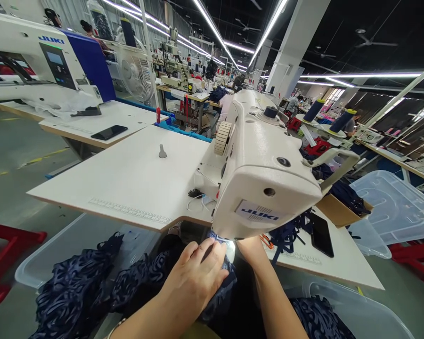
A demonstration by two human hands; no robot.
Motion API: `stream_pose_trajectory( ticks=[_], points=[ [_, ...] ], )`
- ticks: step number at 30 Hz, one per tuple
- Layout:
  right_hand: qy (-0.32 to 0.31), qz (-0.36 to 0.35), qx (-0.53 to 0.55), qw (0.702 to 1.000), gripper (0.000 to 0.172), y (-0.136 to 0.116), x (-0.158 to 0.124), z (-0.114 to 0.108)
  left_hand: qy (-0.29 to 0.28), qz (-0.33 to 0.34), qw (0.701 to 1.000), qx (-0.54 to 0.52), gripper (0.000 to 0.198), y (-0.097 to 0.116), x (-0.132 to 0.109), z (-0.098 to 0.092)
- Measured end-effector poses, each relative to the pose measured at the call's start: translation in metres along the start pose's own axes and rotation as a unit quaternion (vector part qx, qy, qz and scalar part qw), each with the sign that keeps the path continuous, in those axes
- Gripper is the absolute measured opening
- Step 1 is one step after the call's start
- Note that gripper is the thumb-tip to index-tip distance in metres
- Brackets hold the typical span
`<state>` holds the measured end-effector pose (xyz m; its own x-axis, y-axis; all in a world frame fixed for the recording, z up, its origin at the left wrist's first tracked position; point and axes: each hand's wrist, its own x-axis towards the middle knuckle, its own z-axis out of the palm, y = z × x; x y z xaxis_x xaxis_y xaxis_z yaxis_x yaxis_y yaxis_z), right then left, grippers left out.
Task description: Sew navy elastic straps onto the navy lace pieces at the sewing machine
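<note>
Head view: mottled blue fabric (229,278) lies just below the glossy white JUKI sewing-machine head (257,160), under curled fingers of the left hand (200,273), trailing past its thumb; can't tell if pinched. Right hand (249,246) partly hidden beneath same machine head, grip unclear.

The brand name JUKI reads in blue letters on the pale label (257,211) at the head of the near sewing machine (265,141) and again on the white machine at left (7,35), while the printed ruler (130,210) carries marks too small to read.
</note>
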<state>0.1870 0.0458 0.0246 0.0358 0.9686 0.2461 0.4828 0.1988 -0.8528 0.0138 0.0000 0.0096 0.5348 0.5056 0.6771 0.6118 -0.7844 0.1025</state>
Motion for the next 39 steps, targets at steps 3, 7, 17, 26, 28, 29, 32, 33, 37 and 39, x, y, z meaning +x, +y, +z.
stream_pose_trajectory(
  ticks=[3,7,17,26,28,29,32,33,37,39],
  points=[
    [0.008,0.0,0.015,1.0,0.041,0.001,-0.001,0.002,-0.003,0.002,1.0,-0.008,0.029,0.0,0.0,0.0],
    [0.025,-0.002,0.045,0.999,0.041,0.003,-0.003,0.004,-0.002,0.015,1.0,-0.016,0.027,0.0,0.001,-0.001],
    [0.033,0.004,0.081,0.996,0.037,0.007,-0.012,0.006,-0.002,0.006,1.0,-0.026,0.028,0.002,0.001,0.001],
    [0.096,-0.003,0.053,0.994,0.037,0.011,-0.009,0.012,0.001,0.002,1.0,-0.008,0.029,0.006,0.007,0.002],
    [0.103,-0.01,0.048,0.993,0.037,0.011,-0.008,0.012,0.005,0.0,1.0,-0.004,0.028,0.007,0.008,0.003],
    [0.105,-0.014,0.047,0.993,0.038,0.011,-0.008,0.012,0.007,-0.001,1.0,-0.002,0.028,0.007,0.008,0.003],
    [0.103,-0.031,0.035,0.994,0.038,0.006,-0.005,0.011,0.01,-0.007,1.0,-0.005,0.028,0.008,0.009,0.003],
    [0.104,-0.038,0.027,0.994,0.037,0.004,-0.005,0.01,0.01,-0.008,1.0,-0.006,0.028,0.008,0.009,0.003],
    [0.11,-0.049,0.001,0.993,0.037,-0.001,-0.003,0.01,0.008,-0.008,1.0,-0.007,0.028,0.007,0.008,0.003],
    [0.105,-0.048,-0.001,0.993,0.037,-0.001,-0.003,0.01,0.006,-0.005,1.0,-0.008,0.028,0.006,0.007,0.004]
  ],
)
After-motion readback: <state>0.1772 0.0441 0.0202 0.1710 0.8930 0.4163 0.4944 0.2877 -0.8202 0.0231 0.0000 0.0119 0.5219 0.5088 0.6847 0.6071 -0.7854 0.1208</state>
